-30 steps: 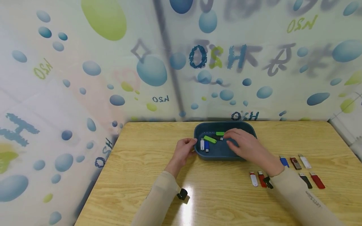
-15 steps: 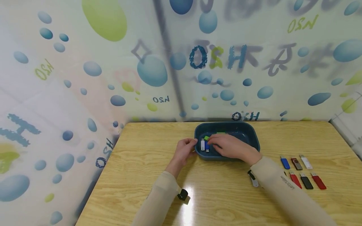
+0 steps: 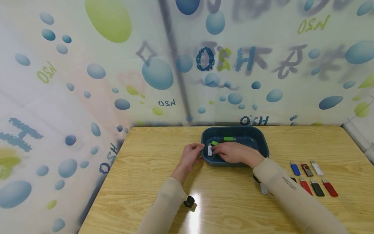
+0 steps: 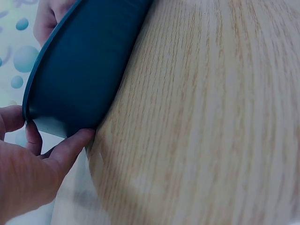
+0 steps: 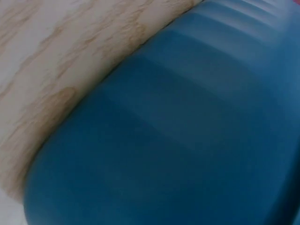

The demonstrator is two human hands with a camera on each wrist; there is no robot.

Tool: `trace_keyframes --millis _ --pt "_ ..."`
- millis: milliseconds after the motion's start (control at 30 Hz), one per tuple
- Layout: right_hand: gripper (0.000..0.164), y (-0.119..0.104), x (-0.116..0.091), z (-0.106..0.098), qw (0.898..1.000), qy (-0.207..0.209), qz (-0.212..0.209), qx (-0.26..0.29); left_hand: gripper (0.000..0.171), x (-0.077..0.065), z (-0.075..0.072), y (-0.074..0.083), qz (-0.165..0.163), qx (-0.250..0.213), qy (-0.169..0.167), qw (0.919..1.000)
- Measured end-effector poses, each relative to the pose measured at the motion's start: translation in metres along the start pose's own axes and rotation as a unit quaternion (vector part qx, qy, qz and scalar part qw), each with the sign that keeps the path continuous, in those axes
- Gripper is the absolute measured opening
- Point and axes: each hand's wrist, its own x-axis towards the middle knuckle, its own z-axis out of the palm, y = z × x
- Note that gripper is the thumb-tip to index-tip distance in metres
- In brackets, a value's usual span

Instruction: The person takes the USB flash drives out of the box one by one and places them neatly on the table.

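A dark blue plastic bin (image 3: 257,138) stands near the back edge of the table. My left hand (image 3: 190,156) grips its left end; the left wrist view shows the left hand (image 4: 33,168) with fingertips at the rim and low on the wall. Inside the bin, my right hand (image 3: 235,152) reaches down at the left, fingers bent beside a white USB stick (image 3: 209,150). Those fingers cover the spot of a blue stick, so any hold is hidden. One green USB stick (image 3: 214,143) is partly covered; another green USB stick (image 3: 229,138) lies further back.
Right of the bin, several USB sticks lie in two rows, among them a blue stick (image 3: 295,169), a white stick (image 3: 317,168) and a dark red stick (image 3: 330,188). The right sleeve (image 3: 292,188) covers part of the front row. A patterned wall (image 3: 181,91) rises behind the table.
My right hand has moved left across the bin, then slightly lower, and now hides the blue USB stick next to the white one. The left hand stays at the bin's end.
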Motion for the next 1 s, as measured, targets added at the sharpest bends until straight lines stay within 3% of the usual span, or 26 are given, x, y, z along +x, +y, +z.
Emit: trace_keyframes --millis 233,400,1000 --pt "0.027 0.002 0.005 0.002 0.999 0.036 -0.011 -0.034 0.029 0.0 0.001 0.001 -0.003 -0.004 0.004 1.0" --pt "0.019 0.001 0.004 0.003 0.996 0.056 0.007 -0.065 0.032 -0.002 0.001 0.002 -0.003 0.0 0.004 1.0" --pt "0.013 -0.002 0.019 0.007 0.998 0.033 0.023 -0.054 0.034 0.0 0.002 0.0 -0.002 0.0 0.006 1.0"
